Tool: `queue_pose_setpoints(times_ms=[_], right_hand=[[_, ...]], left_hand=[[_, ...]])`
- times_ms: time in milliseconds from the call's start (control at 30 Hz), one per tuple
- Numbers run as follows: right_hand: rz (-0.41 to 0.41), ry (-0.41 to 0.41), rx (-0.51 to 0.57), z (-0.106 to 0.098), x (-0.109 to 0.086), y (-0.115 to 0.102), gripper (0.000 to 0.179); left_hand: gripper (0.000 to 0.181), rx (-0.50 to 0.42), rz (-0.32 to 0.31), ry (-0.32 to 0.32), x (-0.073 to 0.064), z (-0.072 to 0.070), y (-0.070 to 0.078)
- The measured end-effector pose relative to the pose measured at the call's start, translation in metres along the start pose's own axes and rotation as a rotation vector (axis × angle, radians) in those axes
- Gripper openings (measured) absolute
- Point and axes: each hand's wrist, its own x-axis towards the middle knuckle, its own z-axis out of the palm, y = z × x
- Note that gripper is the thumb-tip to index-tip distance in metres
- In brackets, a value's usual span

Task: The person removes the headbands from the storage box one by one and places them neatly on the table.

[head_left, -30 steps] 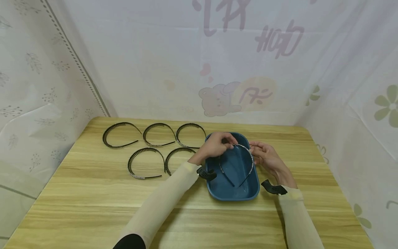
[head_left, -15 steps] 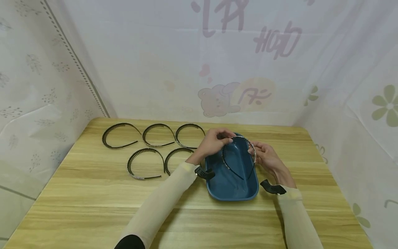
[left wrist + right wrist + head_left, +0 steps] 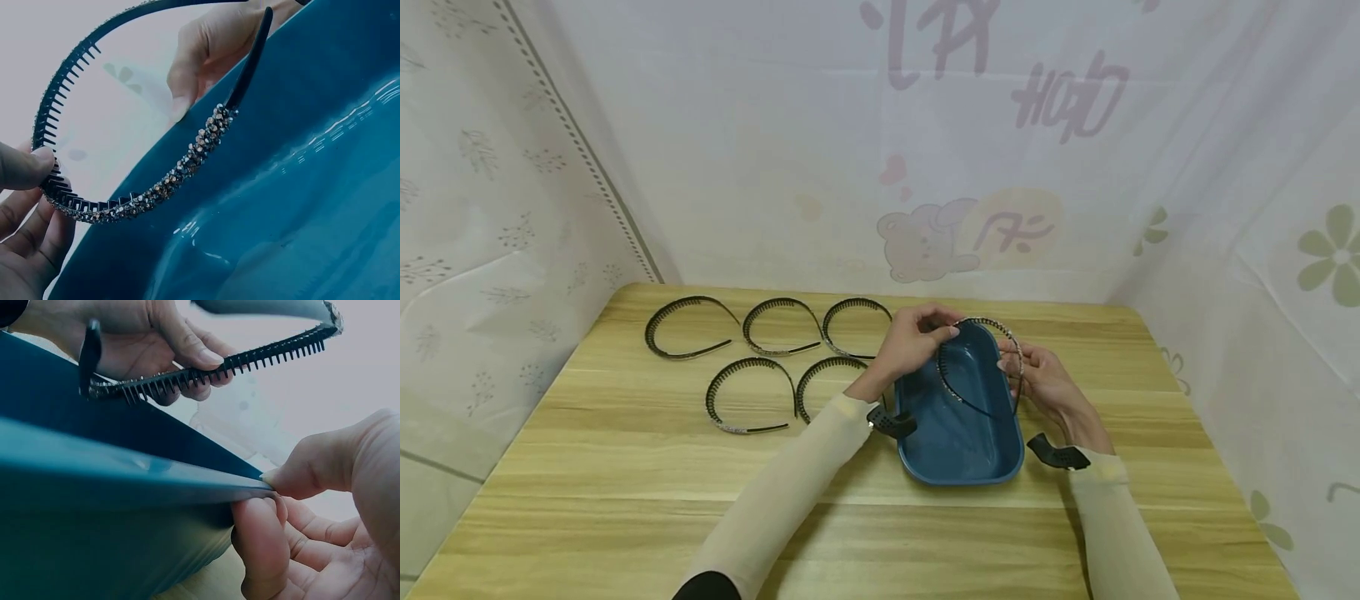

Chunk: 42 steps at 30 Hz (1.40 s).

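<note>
In the head view my left hand (image 3: 916, 343) pinches a toothed headband (image 3: 178, 174), black with sparkling beads along its outside. Its thumb lies on the comb teeth and the fingers lie behind the band. The headband is held tilted above the far part of a deep blue plastic tray (image 3: 958, 450), its ends pointing toward the right side. At the tray's right rim is my right hand (image 3: 1054, 385); the right wrist view shows its thumb and fingers (image 3: 262, 540) pinching that rim. Inside the tray, the visible floor is bare.
Several similar headbands lie in two rows left of the tray, among them a back-left headband (image 3: 658, 337) and a front headband (image 3: 715, 408). My left forearm partly covers one. A wooden table (image 3: 625, 500) carries everything, with a printed cloth (image 3: 775, 167) behind it.
My left hand has lifted the headband a little up and away, tilting it so its ends swing to the right. The right hand stays at the tray rim, and the tray barely moves.
</note>
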Motion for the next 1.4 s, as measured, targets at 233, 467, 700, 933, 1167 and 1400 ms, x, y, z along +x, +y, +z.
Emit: queue_pose_setpoints(times_ms=[233,467,700,933,1167,1400], right_hand=[[0.003,0.011,-0.003,-0.001,0.001,0.000,0.048],[0.021,0.036,-0.014,0.000,-0.001,0.000,0.045],[0.041,0.033,-0.007,-0.001,-0.001,0.000,0.037],[0.038,0.027,-0.003,0.000,-0.001,-0.001,0.043],[0.028,0.017,0.000,0.000,-0.001,-0.001,0.047],[0.032,0.016,-0.001,-0.001,-0.002,-0.001,0.045]], left_hand=[[0.018,0.004,-0.015,0.023,-0.004,-0.009,0.005],[0.017,-0.024,-0.030,0.049,-0.011,-0.022,0.006],[0.019,-0.019,-0.063,0.097,-0.020,-0.039,0.006],[0.020,-0.037,-0.101,0.125,-0.032,-0.057,0.005],[0.021,-0.029,-0.096,0.169,-0.043,-0.071,0.001],[0.021,-0.036,-0.132,0.209,-0.049,-0.087,0.001]])
